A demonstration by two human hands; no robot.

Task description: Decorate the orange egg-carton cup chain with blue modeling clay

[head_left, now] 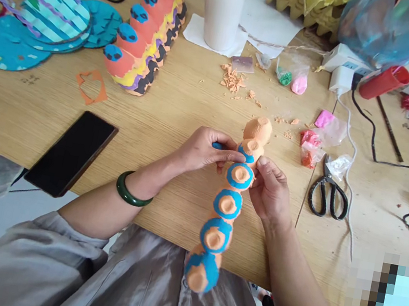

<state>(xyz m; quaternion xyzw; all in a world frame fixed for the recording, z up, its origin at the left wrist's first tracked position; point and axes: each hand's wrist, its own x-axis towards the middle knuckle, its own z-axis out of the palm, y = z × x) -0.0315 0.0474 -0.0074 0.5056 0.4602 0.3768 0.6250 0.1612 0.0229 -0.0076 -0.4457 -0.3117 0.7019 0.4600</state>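
A long strip of rounded bumps (227, 205), like a row of egg-carton cups coated in pale orange clay, extends from over the table toward my chest. Blue clay rings several bumps; the farthest bump (258, 130) is plain orange. My left hand (205, 150) is closed around a small lump of blue clay (217, 146), its thumb pressing on a partial blue band on the second-farthest bump. On the strip's other side, my right hand (271, 188) grips the edge with thumb and fingers. Part of its fingers is hidden behind the strip.
A painted bumpy strip (146, 32) stands at the back left, near blue paper discs (14, 43). A phone (72, 151) lies left. Scissors (329, 191), clay packets (311, 140) and cables lie right. A white bottle (222, 8) and orange scraps (233, 80) are behind.
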